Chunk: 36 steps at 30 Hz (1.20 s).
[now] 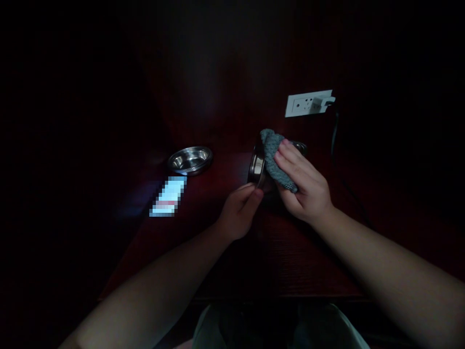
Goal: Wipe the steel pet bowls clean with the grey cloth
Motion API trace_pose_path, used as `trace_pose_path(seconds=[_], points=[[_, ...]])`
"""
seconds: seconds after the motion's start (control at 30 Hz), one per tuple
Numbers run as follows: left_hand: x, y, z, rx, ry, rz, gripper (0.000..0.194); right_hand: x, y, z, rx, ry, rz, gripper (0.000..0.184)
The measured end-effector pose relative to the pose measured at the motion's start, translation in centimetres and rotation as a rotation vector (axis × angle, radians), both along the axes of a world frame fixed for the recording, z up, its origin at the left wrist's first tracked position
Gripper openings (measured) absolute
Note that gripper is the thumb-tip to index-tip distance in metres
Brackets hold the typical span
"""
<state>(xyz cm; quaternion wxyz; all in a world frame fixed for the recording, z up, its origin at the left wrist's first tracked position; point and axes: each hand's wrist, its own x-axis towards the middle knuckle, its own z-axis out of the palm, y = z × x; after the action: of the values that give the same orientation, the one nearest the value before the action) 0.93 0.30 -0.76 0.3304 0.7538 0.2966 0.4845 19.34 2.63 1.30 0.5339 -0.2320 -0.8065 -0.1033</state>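
Note:
My left hand (240, 211) grips the lower rim of a shiny metal bowl (257, 166), thumb on the near side. The bowl is tipped up on its side above the dark red table. My right hand (308, 186) is closed on a grey-green textured cloth (276, 162) and presses it against the bowl's right face. Cloth and fingers hide most of that face. Just behind the right hand shows the rim of another metal dish (301, 146), mostly covered.
A second shallow metal bowl (191, 160) stands on the table (290, 261) to the left. In front of it lies a lit, blurred-out phone screen (169, 196). A white wall socket (308, 103) with a plugged-in charger and hanging cable (334, 133) is at the back right. The surroundings are very dark.

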Motion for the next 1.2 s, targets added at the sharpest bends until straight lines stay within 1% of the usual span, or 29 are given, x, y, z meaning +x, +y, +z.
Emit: trace_pose_path(seconds=[0.13, 0.33, 0.43, 0.53, 0.6, 0.7, 0.87, 0.93, 1.0, 1.07, 1.2], points=[[0.1, 0.0, 0.2, -0.005, -0.028, 0.031, 0.042, -0.3, -0.1, -0.2, 0.008, -0.038, 0.034, 0.067], [0.3, -0.4, 0.2, -0.09, -0.071, 0.029, 0.041, -0.7, -0.3, -0.3, 0.001, -0.078, 0.071, 0.071], [0.5, -0.4, 0.2, -0.087, -0.122, 0.031, 0.04, -0.9, -0.4, -0.4, -0.007, -0.096, 0.094, 0.073], [0.7, -0.3, 0.1, -0.077, -0.199, 0.026, 0.039, -1.1, -0.5, -0.4, -0.048, -0.13, 0.1, 0.072], [0.8, -0.2, 0.1, -0.089, -0.259, -0.006, 0.039, -1.2, -0.5, -0.5, -0.076, -0.148, 0.109, 0.071], [0.9, -0.1, 0.3, -0.132, -0.34, -0.087, 0.041, -1.3, -0.5, -0.5, -0.09, -0.156, 0.134, 0.072], [1.5, -0.5, 1.0, -0.183, -0.489, -0.186, 0.046, -1.3, -0.4, -0.5, -0.11, -0.167, 0.162, 0.073], [1.6, -0.6, 1.4, -0.192, -0.555, -0.199, 0.05, -1.2, -0.4, -0.6, -0.132, -0.174, 0.162, 0.072], [1.6, -0.5, 1.6, -0.206, -0.594, -0.184, 0.054, -1.2, -0.4, -0.8, -0.157, -0.175, 0.158, 0.07], [1.4, -0.4, 1.8, -0.251, -0.612, -0.16, 0.053, -1.1, -0.3, -0.9, -0.181, -0.167, 0.158, 0.067], [0.8, -0.1, 1.9, -0.42, -0.626, -0.131, 0.04, -1.0, -0.2, -0.9, -0.224, -0.158, 0.182, 0.063]])
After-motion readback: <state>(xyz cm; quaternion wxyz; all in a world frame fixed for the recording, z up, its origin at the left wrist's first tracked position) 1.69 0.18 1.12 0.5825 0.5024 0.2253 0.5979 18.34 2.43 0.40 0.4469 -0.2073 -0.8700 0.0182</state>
